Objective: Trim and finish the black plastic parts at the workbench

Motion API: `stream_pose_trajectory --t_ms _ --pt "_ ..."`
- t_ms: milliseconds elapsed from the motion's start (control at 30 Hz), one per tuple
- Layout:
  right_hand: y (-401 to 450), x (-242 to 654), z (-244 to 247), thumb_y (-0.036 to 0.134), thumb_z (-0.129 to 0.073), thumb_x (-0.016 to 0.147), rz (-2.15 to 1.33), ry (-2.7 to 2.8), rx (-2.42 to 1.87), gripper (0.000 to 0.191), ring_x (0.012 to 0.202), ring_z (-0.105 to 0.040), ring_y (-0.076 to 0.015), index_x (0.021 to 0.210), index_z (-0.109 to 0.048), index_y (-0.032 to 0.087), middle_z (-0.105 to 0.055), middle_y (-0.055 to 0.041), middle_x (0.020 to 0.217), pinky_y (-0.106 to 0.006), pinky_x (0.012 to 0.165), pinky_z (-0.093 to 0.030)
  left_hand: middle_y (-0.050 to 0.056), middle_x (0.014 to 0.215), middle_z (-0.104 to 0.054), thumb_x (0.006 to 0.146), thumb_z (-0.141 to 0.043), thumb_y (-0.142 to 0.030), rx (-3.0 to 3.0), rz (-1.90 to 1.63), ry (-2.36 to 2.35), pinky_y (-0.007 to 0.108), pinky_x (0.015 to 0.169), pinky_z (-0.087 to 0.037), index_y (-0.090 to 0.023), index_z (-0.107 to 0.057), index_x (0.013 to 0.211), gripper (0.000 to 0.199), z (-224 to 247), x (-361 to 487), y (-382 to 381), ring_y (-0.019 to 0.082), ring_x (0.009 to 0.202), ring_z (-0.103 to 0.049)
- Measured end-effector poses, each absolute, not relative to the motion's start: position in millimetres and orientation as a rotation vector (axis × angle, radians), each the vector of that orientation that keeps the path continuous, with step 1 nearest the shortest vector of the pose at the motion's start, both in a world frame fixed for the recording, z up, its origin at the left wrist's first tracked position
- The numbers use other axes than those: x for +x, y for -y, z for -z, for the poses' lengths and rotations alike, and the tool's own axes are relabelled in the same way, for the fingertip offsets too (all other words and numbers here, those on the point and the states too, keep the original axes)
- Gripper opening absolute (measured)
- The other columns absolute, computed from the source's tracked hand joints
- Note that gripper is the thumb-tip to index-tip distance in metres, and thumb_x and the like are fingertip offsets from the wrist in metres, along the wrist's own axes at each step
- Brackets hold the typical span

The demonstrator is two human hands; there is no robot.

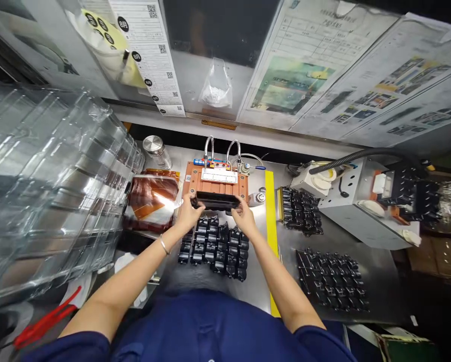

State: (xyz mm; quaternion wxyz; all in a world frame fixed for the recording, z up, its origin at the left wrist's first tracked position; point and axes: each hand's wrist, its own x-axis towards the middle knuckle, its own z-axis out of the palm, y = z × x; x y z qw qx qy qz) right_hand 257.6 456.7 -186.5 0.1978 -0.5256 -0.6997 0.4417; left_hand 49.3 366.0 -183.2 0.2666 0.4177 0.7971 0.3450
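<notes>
Both of my hands hold one long black part point(217, 201) by its two ends, at the front edge of an orange-brown fixture point(218, 188). My left hand point(190, 212) pinches the left end, and my right hand point(242, 215) grips the right end. A white perforated strip point(219, 175) lies across the fixture, with metal hoses behind it. Just below my hands, rows of black parts point(218, 249) lie on the metal table.
Stacked clear plastic trays point(60, 186) rise at the left, beside brown film packs point(152, 198) and a glass jar point(157, 152). Right of a yellow strip point(271, 226) are more black parts point(333, 279) and a grey machine point(355, 206).
</notes>
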Motion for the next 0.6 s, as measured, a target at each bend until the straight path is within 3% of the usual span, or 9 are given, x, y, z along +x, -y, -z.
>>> stream_pose_trajectory --t_ms 100,267,333,400,467,600 --pt "-416.4 265.7 174.4 0.018 -0.048 0.074 -1.219 1.97 -1.31 0.04 0.086 -0.064 -0.0174 0.111 -0.061 0.021 -0.066 -0.0068 0.103 -0.03 0.077 -0.052 0.01 0.111 -0.064 0.076 -0.056 -0.016 1.544 -1.193 -2.031 0.042 0.098 -0.046 -0.021 -0.05 0.111 0.036 174.5 54.2 -305.9 0.023 0.11 -0.06" --pt "-339.9 229.6 135.4 0.016 -0.052 0.074 -1.358 2.194 -1.367 0.024 0.059 -0.06 -0.0168 0.095 -0.062 0.022 -0.064 0.0004 0.064 -0.027 0.062 -0.049 0.009 0.112 -0.066 0.079 -0.045 -0.004 2.186 -1.35 -1.831 0.043 0.099 -0.047 -0.023 -0.054 0.11 0.037 155.9 53.4 -258.1 0.021 0.114 -0.058" --pt "-312.2 214.5 117.2 0.02 -0.054 0.077 -1.691 2.236 -1.029 0.023 0.055 -0.06 -0.0156 0.099 -0.06 0.02 -0.065 0.0009 0.063 -0.026 0.057 -0.047 0.009 0.114 -0.066 0.081 -0.043 -0.002 2.358 -1.385 -1.793 0.041 0.094 -0.051 -0.021 -0.053 0.113 0.039 141.9 46.6 -247.9 0.02 0.116 -0.057" --pt "-298.2 206.7 103.6 0.029 -0.057 0.08 -2.1 2.093 -0.687 0.035 0.053 -0.062 -0.0145 0.113 -0.056 0.02 -0.068 0.0002 0.069 -0.026 0.055 -0.049 0.01 0.111 -0.067 0.083 -0.042 -0.002 2.439 -1.385 -1.849 0.039 0.088 -0.053 -0.021 -0.052 0.117 0.04 119.5 33.6 -232.3 0.02 0.113 -0.058" --pt "-302.2 202.2 99.2 0.039 -0.059 0.081 -2.269 1.891 -0.597 0.046 0.054 -0.063 -0.0142 0.122 -0.053 0.02 -0.07 -0.0014 0.076 -0.028 0.056 -0.051 0.01 0.109 -0.067 0.084 -0.046 -0.005 2.444 -1.378 -2.008 0.039 0.086 -0.053 -0.021 -0.05 0.123 0.042 87.9 15.7 -208.4 0.021 0.11 -0.06" --pt "-335.4 175.0 117.9 0.044 -0.057 0.081 -1.857 1.917 -0.885 0.04 0.064 -0.064 -0.0162 0.11 -0.061 0.018 -0.069 -0.0037 0.076 -0.033 0.066 -0.053 0.013 0.114 -0.064 0.076 -0.071 -0.019 2.264 -1.521 -2.782 0.044 0.091 -0.051 -0.017 -0.047 0.134 0.063 12.2 -28.8 -149.7 0.026 0.109 -0.058"
